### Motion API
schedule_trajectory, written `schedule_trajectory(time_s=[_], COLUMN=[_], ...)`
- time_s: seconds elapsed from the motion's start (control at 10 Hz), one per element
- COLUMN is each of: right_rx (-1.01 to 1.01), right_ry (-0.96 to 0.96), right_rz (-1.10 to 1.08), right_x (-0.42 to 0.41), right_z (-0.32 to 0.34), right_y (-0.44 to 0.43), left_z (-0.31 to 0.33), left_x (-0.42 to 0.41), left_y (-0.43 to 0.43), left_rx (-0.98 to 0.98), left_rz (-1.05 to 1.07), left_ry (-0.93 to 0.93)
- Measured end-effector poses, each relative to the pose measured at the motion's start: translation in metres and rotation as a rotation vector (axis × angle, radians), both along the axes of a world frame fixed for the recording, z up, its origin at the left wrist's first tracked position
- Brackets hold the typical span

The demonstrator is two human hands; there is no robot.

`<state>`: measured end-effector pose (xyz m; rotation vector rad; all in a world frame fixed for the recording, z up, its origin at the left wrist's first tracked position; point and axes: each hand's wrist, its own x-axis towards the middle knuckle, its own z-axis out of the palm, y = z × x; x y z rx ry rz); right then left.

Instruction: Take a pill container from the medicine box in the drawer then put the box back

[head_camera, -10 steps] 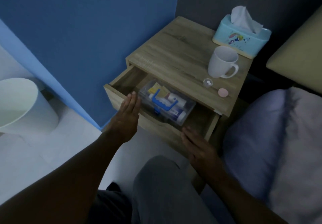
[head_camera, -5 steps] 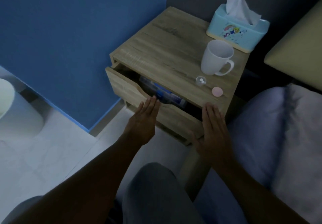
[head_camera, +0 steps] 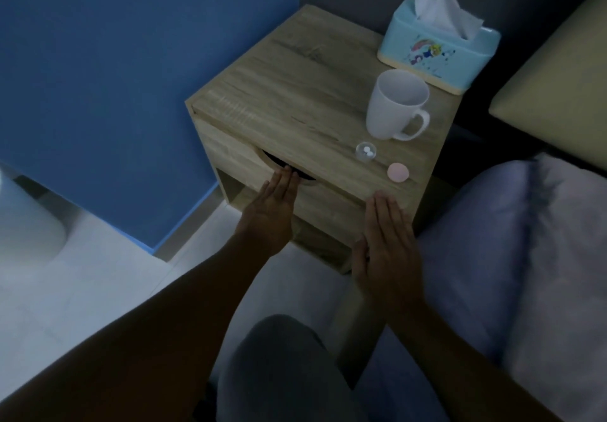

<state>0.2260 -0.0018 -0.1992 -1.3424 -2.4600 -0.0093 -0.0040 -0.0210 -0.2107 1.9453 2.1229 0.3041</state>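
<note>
1. Blue wall (head_camera: 115, 76) on the left, nightstand (head_camera: 295, 70) set just beside it; pale floor (head_camera: 82, 274) below.
2. Drawer (head_camera: 236, 159) pushed flush into the nightstand front; only the dark curved handle cutout shows. Medicine box hidden, can't see it.
3. Left hand (head_camera: 271, 211) flat, fingers straight and together, holding nothing; fingertips (head_camera: 289, 173) at the handle cutout, palm against the drawer front.
4. Right hand (head_camera: 386, 251) flat, fingers stretched out, empty, by the right end of the drawer front; can't tell if it touches the wood.
5. Pill container (head_camera: 365, 151), small and clear with white pills inside, stands near the front edge of the nightstand top, toward the right corner.
6. Pink lid (head_camera: 397, 171) lies just right of it, closer to the front edge, apart from the container.
7. White mug (head_camera: 395, 103) upright behind the container, handle pointing right.
8. Tissue box (head_camera: 438, 50), light blue, at the back right corner, a tissue sticking up.
9. Pillow (head_camera: 525, 241) right of the nightstand.
</note>
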Motion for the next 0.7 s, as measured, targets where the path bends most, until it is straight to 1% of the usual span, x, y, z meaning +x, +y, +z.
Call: schedule_trajectory(time_s=[0.2,0.3,0.5,0.6,0.7], right_rx=[0.008,0.005,-0.041,-0.115,-0.286], right_ry=[0.032,0.031,-0.040,-0.091,-0.080], right_rz=[-0.012,-0.008,-0.014,-0.077,-0.189], right_x=[-0.002,-0.003,0.002,-0.006,-0.034], right_z=[-0.002,-0.001,-0.007,0.004,0.045], right_y=[-0.002,-0.003,-0.002,-0.003,-0.018], left_z=[0.000,0.001,0.012,0.031,0.086], left_x=[0.000,0.000,-0.018,-0.042,-0.060], left_y=[0.011,0.010,-0.002,-0.011,-0.012], left_rx=[-0.036,-0.045,-0.029,-0.004,0.014], left_rz=[-0.006,0.015,-0.047,-0.027,-0.029], left_ry=[-0.003,-0.043,-0.238,-0.243,-0.209])
